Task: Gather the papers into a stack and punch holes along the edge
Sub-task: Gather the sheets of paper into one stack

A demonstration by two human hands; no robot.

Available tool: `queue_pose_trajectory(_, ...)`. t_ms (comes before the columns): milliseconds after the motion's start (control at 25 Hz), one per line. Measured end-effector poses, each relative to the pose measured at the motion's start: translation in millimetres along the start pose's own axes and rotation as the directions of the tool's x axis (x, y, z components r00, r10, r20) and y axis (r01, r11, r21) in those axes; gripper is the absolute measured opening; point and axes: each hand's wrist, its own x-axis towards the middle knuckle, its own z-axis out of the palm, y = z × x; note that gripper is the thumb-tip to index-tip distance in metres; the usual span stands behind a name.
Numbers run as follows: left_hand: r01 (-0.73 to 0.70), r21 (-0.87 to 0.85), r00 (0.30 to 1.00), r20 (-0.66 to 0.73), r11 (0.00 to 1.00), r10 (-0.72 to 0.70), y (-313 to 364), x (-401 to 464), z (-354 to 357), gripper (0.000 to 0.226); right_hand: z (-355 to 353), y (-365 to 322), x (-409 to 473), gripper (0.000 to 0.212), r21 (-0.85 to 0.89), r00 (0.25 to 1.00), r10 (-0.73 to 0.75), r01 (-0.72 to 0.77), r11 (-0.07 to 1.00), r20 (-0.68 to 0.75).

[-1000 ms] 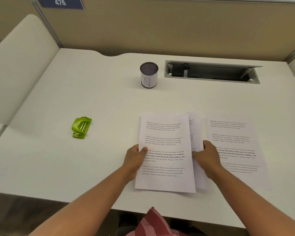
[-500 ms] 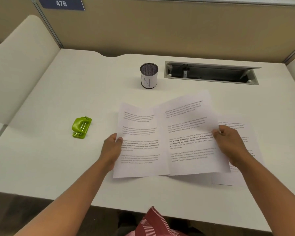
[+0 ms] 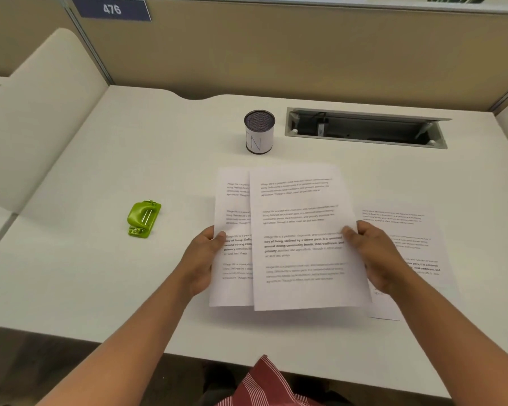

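Two printed sheets overlap in front of me, held a little above the white desk (image 3: 100,273). My left hand (image 3: 201,259) pinches the left edge of the lower sheet (image 3: 232,230). My right hand (image 3: 376,253) grips the right edge of the upper sheet (image 3: 302,224), which covers most of the lower one. A third printed sheet (image 3: 408,230) lies flat on the desk to the right, partly under my right hand and forearm. The green hole punch (image 3: 143,218) sits on the desk well to the left of the papers.
A mesh pen cup (image 3: 259,132) with a white label stands just behind the papers. An open cable tray (image 3: 364,130) is sunk into the desk at the back right. Beige partition walls close the back and left. The desk's front edge runs below my forearms.
The right hand has slid its sheet leftwards over the left hand's sheet, so the two now overlap far more than half a second ago. The third sheet stays on the desk.
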Motion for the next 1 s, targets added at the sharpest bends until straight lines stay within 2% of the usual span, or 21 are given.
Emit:
queue_pose_trajectory(160,-0.010,-0.048,0.996,0.090,0.999,0.015,1,-5,16,0.028,22,14,-4,0.019,0.100,0.999,0.021,-0.024,0.995,0.024)
queue_pose_trajectory(320,-0.018,-0.036,0.992,0.121,0.999,0.023,3,-9,26,0.027,30,18,-6,0.030,0.097,1.000,0.013,-0.015,0.995,0.021)
queue_pose_trajectory(560,0.038,-0.043,0.991,0.126,0.998,-0.033,2,-12,32,0.029,36,29,-8,0.032,0.122,0.996,0.086,-0.089,0.989,0.030)
queue_pose_trajectory(800,-0.001,-0.020,0.997,0.081,1.000,0.002,2,-14,35,0.026,36,29,-7,0.032,0.100,0.997,0.071,-0.073,0.992,0.019)
queue_pose_trajectory(1000,-0.005,0.009,0.999,0.037,1.000,0.005,1,-12,32,0.029,29,24,-6,0.036,0.036,1.000,0.002,-0.002,0.999,0.008)
